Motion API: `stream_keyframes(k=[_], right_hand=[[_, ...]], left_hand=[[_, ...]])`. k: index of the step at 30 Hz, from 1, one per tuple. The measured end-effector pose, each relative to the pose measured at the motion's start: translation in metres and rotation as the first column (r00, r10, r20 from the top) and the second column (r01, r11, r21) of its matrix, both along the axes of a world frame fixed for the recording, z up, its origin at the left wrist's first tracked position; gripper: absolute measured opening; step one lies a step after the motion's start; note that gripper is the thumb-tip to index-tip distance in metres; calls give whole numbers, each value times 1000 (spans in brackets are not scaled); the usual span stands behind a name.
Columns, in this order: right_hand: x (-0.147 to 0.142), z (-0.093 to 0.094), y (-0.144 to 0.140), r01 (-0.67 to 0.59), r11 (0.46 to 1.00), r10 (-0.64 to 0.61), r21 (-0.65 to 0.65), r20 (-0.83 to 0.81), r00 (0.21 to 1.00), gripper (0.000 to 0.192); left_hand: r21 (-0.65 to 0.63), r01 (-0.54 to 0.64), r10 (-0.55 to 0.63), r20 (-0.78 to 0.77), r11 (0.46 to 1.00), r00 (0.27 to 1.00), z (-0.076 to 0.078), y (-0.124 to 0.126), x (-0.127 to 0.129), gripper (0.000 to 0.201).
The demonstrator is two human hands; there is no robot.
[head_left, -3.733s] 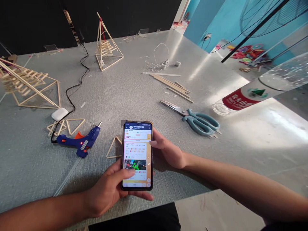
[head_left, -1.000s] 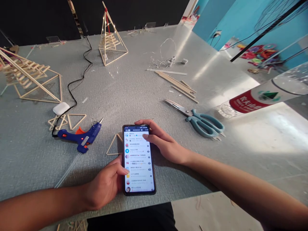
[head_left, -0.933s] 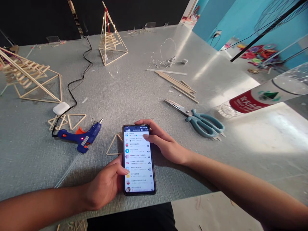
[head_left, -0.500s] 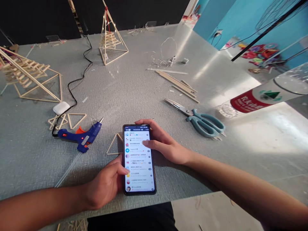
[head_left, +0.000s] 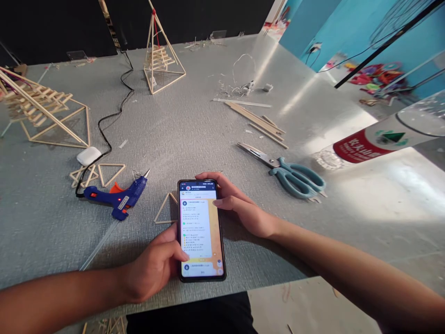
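A smartphone with a lit chat page is held upright between both hands near the table's front edge. My left hand grips its lower left side, the thumb over the lower part of the screen. Around the upper right side is my right hand, its thumb at the screen's right edge and its fingers partly hidden behind the phone. A small stick triangle lies partly covered by the phone. To the left rests a blue hot glue gun with a clear glue stick in its back end.
Blue-handled scissors and loose wooden sticks lie to the right, near a water bottle. Wooden stick models stand at left and back. A white case touches the black cord.
The phone's screen has switched from a list of chats to one open chat page. My right thumb has drawn back slightly to the right, towards the screen's edge.
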State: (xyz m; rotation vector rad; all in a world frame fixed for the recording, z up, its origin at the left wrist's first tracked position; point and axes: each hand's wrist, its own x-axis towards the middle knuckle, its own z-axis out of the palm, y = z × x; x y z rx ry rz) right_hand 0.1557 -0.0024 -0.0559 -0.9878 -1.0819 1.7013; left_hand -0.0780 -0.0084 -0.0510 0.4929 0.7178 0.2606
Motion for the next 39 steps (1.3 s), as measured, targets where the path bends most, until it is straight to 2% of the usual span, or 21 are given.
stream_keyframes(k=[14, 18, 23, 27, 32, 39], right_hand=[[1, -1, 0, -42, 999, 42, 31, -27, 999, 58], [2, -3, 1, -61, 996, 64, 70, -41, 997, 57], [3, -6, 0, -101, 985, 100, 142, 15, 995, 61], [1, -7, -2, -115, 977, 104, 180, 71, 992, 71], [0, -7, -1, -100, 986, 95, 136, 37, 995, 56], [0, -6, 1, -92, 989, 89, 119, 31, 996, 52]], left_hand=[[15, -6, 6, 29, 1000, 1000, 3, -1, 1, 77], [-19, -36, 37, 41, 999, 998, 0, -2, 1, 66], [-37, 0, 5, 118, 999, 993, 1, -1, 4, 69], [-40, 7, -3, 111, 999, 994, 1, 1, 4, 71], [-47, -19, 23, 98, 999, 995, 0, -1, 3, 63], [-28, -19, 20, 24, 999, 1000, 3, -2, 1, 74]])
